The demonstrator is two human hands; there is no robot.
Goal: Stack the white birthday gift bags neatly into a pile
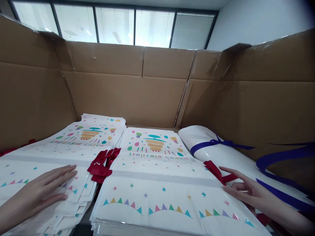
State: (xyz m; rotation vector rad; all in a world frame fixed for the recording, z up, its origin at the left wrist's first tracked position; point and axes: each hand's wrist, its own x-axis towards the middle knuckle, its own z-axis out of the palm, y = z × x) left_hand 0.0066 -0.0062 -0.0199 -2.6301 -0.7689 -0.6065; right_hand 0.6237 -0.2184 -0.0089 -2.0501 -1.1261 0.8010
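Observation:
Two stacks of flat white "Happy Birthday" paper bags lie side by side inside a big cardboard enclosure. My left hand (43, 191) rests flat and open on the left stack (73, 144). My right hand (248, 191) reaches with fingers spread to the right edge of the middle stack (157, 177), touching its top sheet beside a red ribbon handle (216, 170). More red ribbon handles (103, 164) bunch between the two stacks.
A rolled white bundle tied with a blue ribbon (216, 144) lies to the right, with more blue ribbon (283, 164) trailing beside it. Tall cardboard walls (157, 91) close in the left, back and right. Windows with blinds show above.

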